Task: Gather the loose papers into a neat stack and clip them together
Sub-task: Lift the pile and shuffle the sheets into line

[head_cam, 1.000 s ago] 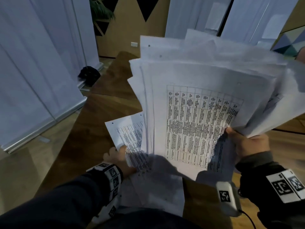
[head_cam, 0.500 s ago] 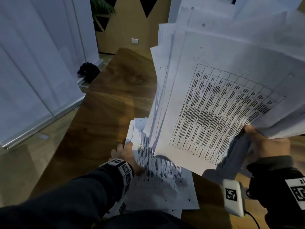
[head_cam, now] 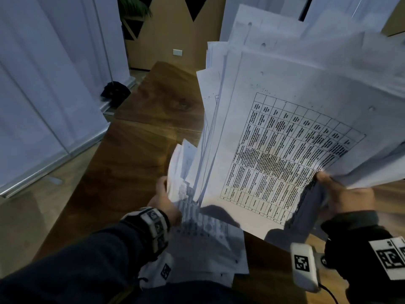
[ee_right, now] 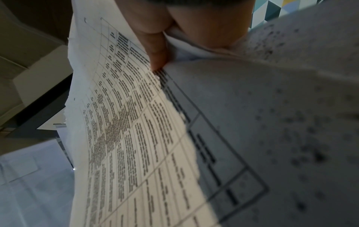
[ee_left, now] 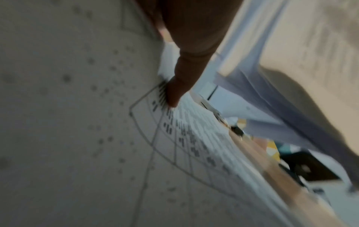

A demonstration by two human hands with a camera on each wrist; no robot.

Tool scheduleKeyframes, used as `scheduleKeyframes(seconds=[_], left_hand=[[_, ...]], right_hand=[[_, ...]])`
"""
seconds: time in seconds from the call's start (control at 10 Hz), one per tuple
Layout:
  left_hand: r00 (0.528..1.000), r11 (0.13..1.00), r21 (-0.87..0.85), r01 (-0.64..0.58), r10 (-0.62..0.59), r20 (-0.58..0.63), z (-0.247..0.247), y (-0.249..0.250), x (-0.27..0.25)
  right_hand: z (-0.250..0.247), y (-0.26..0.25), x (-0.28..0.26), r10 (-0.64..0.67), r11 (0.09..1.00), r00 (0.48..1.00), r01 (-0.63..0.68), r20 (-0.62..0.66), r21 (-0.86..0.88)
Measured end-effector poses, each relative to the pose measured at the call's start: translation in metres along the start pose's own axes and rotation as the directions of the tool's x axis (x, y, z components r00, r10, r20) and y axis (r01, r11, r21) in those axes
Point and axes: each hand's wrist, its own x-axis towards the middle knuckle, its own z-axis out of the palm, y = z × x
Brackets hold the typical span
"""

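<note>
My right hand point(head_cam: 328, 185) pinches the lower right corner of a thick, fanned sheaf of papers point(head_cam: 295, 128) raised over the wooden table point(head_cam: 131, 167). The top sheet carries a printed grid. In the right wrist view the thumb point(ee_right: 155, 46) presses on that printed sheet point(ee_right: 126, 122). My left hand point(head_cam: 163, 196) grips the left edge of a smaller bundle of sheets point(head_cam: 201, 235) lower down, near the table's front edge; its far end curls upward. In the left wrist view a finger point(ee_left: 180, 86) lies on the gridded page point(ee_left: 174, 145). No clip shows in the head view.
White panels point(head_cam: 43, 84) stand along the left, with a black object point(head_cam: 115, 93) on the floor at their foot. The table runs away toward a tan wall with a socket point(head_cam: 177, 52). A dark blurred object point(ee_left: 305, 169) lies beyond the papers in the left wrist view.
The right hand has lifted its sheaf higher and swung it to the right, baring more table. The left hand's bundle has slid under it and its far edge has curled up.
</note>
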Motion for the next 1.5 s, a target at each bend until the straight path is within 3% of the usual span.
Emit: scheduleKeyframes(seconds=[0.1,0.2,0.3,0.4,0.5,0.6,0.7,0.8,0.9,1.0,1.1,1.2,1.3,1.4,1.5], left_hand=[[1.000,1.000,-0.007,0.007,-0.007,0.024,-0.040,-0.011,0.008],[0.996,0.995,-0.102,-0.018,0.010,-0.084,-0.085,-0.021,0.012],[0.966,0.974,-0.187,-0.129,0.081,-0.245,-0.134,-0.021,0.002],[0.922,0.884,-0.374,-0.281,0.140,-0.362,-0.170,-0.019,-0.012],[0.896,0.800,-0.448,-0.399,0.236,-0.376,-0.190,-0.009,-0.028],[0.901,0.680,-0.597,-0.426,0.378,-0.212,-0.186,0.005,-0.040],[0.901,0.663,-0.645,-0.380,0.423,-0.095,-0.153,0.024,-0.042],[0.942,0.689,-0.654,-0.313,0.310,-0.124,-0.118,0.034,-0.025],[0.954,0.772,-0.564,-0.292,0.193,-0.230,-0.105,0.035,-0.012],[0.919,0.734,-0.560,-0.383,0.240,-0.313,-0.105,0.036,-0.007],[0.948,0.659,-0.683,-0.313,0.260,-0.184,-0.103,0.031,-0.001],[0.965,0.761,-0.642,-0.093,0.229,0.131,-0.100,0.015,0.008],[0.965,0.793,-0.608,-0.044,0.190,0.179,-0.093,-0.009,0.028],[0.942,0.765,-0.637,-0.094,0.276,0.192,-0.101,0.016,-0.004],[0.927,0.706,-0.668,-0.234,0.369,0.065,-0.107,0.036,-0.027]], right_hand=[[-0.002,0.014,0.007,-0.022,0.999,0.999,0.023,-0.023,0.042],[0.011,0.006,-0.001,-0.092,0.989,0.996,0.094,-0.020,0.116],[0.023,0.010,0.004,-0.133,0.981,0.990,0.139,-0.056,0.132],[0.028,0.015,0.015,-0.145,0.981,0.985,0.155,-0.096,0.117],[0.038,0.017,0.021,-0.085,0.991,0.990,0.096,-0.115,0.090],[0.055,0.013,0.018,-0.072,0.997,0.995,0.075,-0.074,0.032],[0.071,0.007,0.007,-0.054,0.998,0.998,0.055,0.014,-0.030],[0.081,0.008,-0.008,-0.027,0.998,0.990,0.034,0.139,-0.048],[0.083,0.016,-0.014,0.053,0.995,0.978,-0.034,0.204,-0.096],[0.083,0.019,-0.018,0.145,0.987,0.958,-0.121,0.249,-0.107],[0.080,0.020,-0.019,0.177,0.981,0.950,-0.148,0.257,-0.128],[0.076,0.020,-0.022,0.131,0.987,0.941,-0.093,0.311,-0.134],[0.075,0.019,-0.027,0.116,0.991,0.930,-0.085,0.350,-0.103],[0.073,0.018,-0.029,0.063,0.997,0.939,-0.047,0.339,-0.055],[0.072,0.015,-0.028,0.012,0.999,0.947,0.000,0.320,-0.038]])
